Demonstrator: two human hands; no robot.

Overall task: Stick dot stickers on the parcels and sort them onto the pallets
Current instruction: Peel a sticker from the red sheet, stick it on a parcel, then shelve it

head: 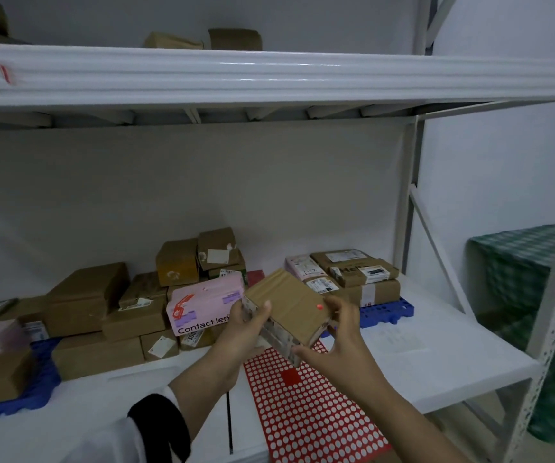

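- Brown parcel [286, 307] is up in both your hands, tilted, above the shelf [436, 345]; red dot sticker [319, 306] on its top face.
- Left hand [246, 324] clamps the left end, right hand [339, 332] cups the right end.
- Red sticker sheet [306, 402] lies flat just below.
- Right blue pallet [386, 310] carries a short parcel stack [353, 272].
- Left blue pallet [40, 385] holds more boxes, including a pink box [202, 304].

Dim, flat indoor light, glare along the upper shelf edge [269, 66], blurred, bowed wide-angle margins.
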